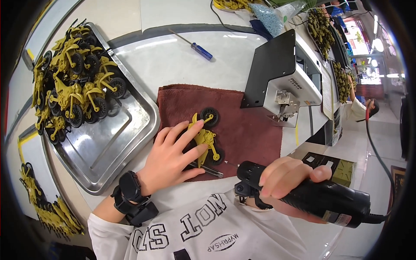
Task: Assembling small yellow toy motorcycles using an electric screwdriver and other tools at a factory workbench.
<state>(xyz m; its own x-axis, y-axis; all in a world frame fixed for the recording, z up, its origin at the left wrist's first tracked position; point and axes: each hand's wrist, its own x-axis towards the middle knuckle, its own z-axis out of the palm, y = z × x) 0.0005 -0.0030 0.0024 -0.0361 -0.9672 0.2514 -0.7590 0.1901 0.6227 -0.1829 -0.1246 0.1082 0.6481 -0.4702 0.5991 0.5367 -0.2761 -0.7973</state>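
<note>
A yellow toy motorcycle (pixel 204 138) with black wheels lies on its side on a brown cloth (pixel 251 130). My left hand (pixel 171 156) rests over it, fingers and thumb holding it against the cloth. In my right hand (pixel 290 177) is a black corded electric screwdriver (pixel 320 199), gripped around its body. Its thin bit points left at the motorcycle's lower wheel and stays apart from it. Beside my left thumb lies a slim metal tool (pixel 213 172), partly hidden, its kind unclear.
A metal tray (pixel 149 125) at left holds several piled yellow toy motorcycles (pixel 71 86). A blue-handled screwdriver (pixel 201 51) lies beyond the cloth. A black and white box-shaped machine (pixel 281 82) stands at the cloth's far right. A person (pixel 357 110) is in the right background.
</note>
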